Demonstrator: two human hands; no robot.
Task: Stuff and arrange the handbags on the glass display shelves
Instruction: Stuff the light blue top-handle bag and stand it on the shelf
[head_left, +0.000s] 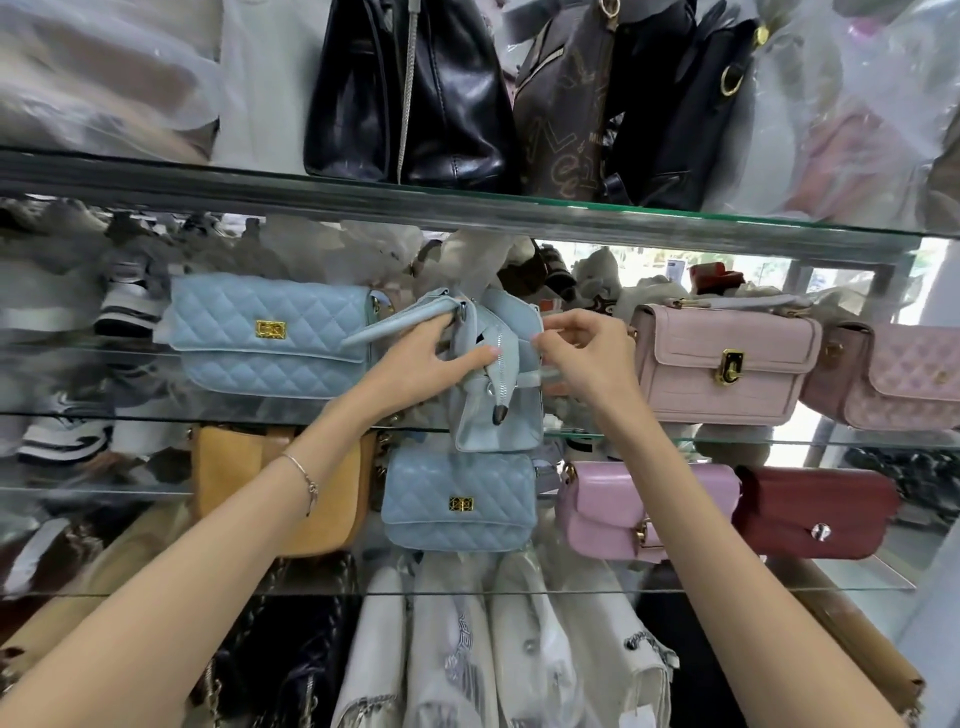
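Both hands (431, 358) on blue handbag (498, 384)

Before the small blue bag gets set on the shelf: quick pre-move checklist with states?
1. Left hand grip on the pale blue zip bag: ok, fingers wrap its top.
2. Right hand grip: ok, pinching the bag's right edge.
3. Zip closed: not ok, it gapes near the top.
4. Bag stuffed: cannot tell, inside hidden.
5. Free slot on the middle glass shelf between the quilted blue bag and the beige clasp bag: ok, the gap sits where the bag is held.
6. Strap tucked: not ok, a strap sticks out leftwards.
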